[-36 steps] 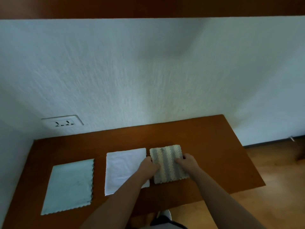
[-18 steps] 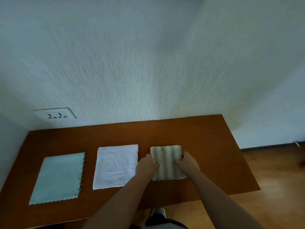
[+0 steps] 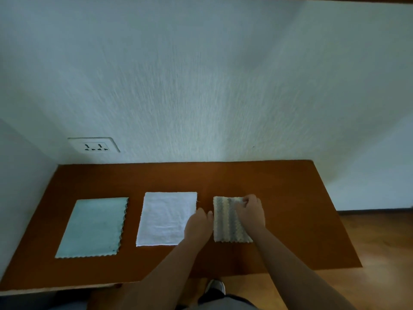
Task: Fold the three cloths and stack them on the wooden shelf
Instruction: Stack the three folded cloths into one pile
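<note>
Three cloths lie flat in a row on the brown wooden shelf (image 3: 295, 198): a mint cloth (image 3: 91, 227) with scalloped edges at the left, a white cloth (image 3: 164, 217) in the middle, and a small grey-and-cream striped cloth (image 3: 224, 222) at the right. My right hand (image 3: 251, 211) lies over the striped cloth, its fingertips pinching the cloth's far right corner. My left hand (image 3: 197, 224) sits between the white and striped cloths with curled fingers and its thumb at the striped cloth's left edge. Whether it grips that edge is hidden.
A white wall rises right behind the shelf, with a socket plate (image 3: 95, 146) at the left. Another wall closes the left side. Wooden floor (image 3: 380, 242) shows to the right and below, and a shoe (image 3: 215, 287) under the front edge.
My right hand has slid from the striped cloth's right edge up to its far right corner. My left hand has drawn back slightly to the left. The view has shifted.
</note>
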Motion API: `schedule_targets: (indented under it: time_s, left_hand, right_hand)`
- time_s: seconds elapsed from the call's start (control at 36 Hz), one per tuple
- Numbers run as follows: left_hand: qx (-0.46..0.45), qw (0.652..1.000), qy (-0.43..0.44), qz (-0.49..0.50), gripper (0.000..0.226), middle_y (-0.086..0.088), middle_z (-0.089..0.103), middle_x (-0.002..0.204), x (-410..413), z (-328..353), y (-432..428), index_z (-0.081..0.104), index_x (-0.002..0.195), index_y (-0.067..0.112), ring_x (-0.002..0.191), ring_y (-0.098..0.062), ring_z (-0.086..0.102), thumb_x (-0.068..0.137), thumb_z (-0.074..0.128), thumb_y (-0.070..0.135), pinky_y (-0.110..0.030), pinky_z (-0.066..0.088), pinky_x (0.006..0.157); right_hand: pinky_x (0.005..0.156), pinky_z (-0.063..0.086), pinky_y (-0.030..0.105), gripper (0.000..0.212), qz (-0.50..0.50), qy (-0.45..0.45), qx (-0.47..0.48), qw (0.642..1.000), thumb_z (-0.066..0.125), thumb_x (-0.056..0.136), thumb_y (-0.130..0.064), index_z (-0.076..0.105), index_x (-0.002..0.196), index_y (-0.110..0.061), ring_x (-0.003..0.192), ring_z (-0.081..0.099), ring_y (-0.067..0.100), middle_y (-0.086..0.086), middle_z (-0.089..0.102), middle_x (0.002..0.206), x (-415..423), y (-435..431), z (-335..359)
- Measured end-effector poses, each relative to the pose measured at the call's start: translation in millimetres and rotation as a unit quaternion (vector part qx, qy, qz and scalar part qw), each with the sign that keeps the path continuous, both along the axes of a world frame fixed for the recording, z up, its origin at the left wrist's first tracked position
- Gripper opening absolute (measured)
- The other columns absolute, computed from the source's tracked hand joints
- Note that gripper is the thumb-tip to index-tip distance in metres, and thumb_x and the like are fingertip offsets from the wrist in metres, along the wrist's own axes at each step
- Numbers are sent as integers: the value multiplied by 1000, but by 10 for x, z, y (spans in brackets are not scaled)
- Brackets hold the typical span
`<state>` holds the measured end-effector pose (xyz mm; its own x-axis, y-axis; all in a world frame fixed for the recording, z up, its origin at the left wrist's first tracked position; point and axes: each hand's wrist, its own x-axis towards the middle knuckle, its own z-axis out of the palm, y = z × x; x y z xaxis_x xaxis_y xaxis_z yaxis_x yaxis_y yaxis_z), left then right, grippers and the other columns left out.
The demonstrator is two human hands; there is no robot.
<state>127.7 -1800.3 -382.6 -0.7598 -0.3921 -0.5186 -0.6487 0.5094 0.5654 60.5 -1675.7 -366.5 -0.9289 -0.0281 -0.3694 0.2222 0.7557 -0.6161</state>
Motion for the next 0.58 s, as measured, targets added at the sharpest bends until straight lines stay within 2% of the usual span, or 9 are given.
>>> schedule_targets:
  time_s: [0.08, 0.14, 0.17, 0.25, 0.33, 0.39, 0.44, 0.53, 0.58]
  left_hand:
    - [122, 987, -11, 99, 18, -2, 58, 76, 51, 11, -142, 52, 95, 11, 66, -12, 57, 99, 39, 22, -24, 45, 62]
    - [233, 957, -17, 173, 21, -7, 60, 73, 104, 53, -275, 55, 104, 1, 60, -16, 56, 98, 40, 15, -27, 43, 58]
    - [258, 947, -12, 188, 22, -9, 61, 75, 144, 85, -358, 55, 106, 0, 62, -17, 57, 97, 41, 13, -27, 43, 59]
    - [243, 952, 22, 186, 18, -7, 63, 85, 296, 170, -624, 55, 104, 6, 69, -14, 59, 97, 42, 16, -23, 42, 59]
    - [228, 946, 69, 218, 17, -6, 63, 82, 419, 190, -900, 57, 103, 7, 67, -12, 59, 97, 43, 15, -21, 40, 55]
    - [216, 943, 91, 237, 15, -5, 62, 81, 509, 202, -1086, 56, 100, 8, 67, -12, 58, 98, 43, 15, -20, 40, 56]
    - [198, 940, 109, 255, 14, -4, 62, 79, 610, 192, -1283, 56, 99, 10, 67, -12, 58, 98, 44, 15, -20, 41, 56]
    - [155, 943, 115, 273, 15, -5, 62, 80, 770, 182, -1583, 58, 101, 8, 66, -13, 58, 97, 46, 15, -21, 42, 55]
    - [117, 947, 103, 279, 15, -6, 63, 82, 880, 166, -1794, 59, 101, 6, 70, -16, 59, 96, 47, 14, -25, 48, 63]
  right_hand:
    - [65, 44, 25, 16, 10, -33, -87, 996, 50, 94, -22, 52, 107, -13, 74, 51, 10, 1, 56, 94, 57, -294, 61]
    - [64, 43, 23, 16, 10, -56, -123, 991, 50, 94, -21, 53, 108, -12, 76, 52, 11, 1, 56, 92, 112, -481, 85]
    - [64, 43, 22, 17, 9, -65, -136, 988, 51, 94, -20, 54, 109, -11, 77, 53, 12, 2, 57, 93, 144, -574, 91]
    - [62, 43, 20, 21, 14, -88, -146, 985, 50, 94, -18, 56, 111, -8, 81, 56, 15, 6, 60, 99, 249, -847, 97]
    - [55, 39, 16, 20, 15, -106, -145, 984, 49, 95, -16, 54, 111, -5, 79, 56, 15, 8, 59, 101, 354, -1079, 101]
    - [53, 40, 16, 21, 28, -126, -150, 980, 48, 94, -14, 55, 110, -2, 72, 54, 11, 8, 58, 96, 419, -1221, 111]
    - [55, 43, 17, 22, 41, -144, -153, 977, 49, 93, -11, 56, 111, 0, 67, 54, 10, 8, 58, 92, 483, -1392, 107]
    - [71, 50, 23, 18, 52, -169, -122, 977, 51, 93, -8, 57, 109, -2, 83, 61, 16, 9, 60, 100, 585, -1660, 146]
    - [64, 50, 21, 9, 75, -190, -144, 968, 51, 92, -7, 60, 95, -6, 75, 60, 12, 8, 60, 93, 653, -1812, 145]
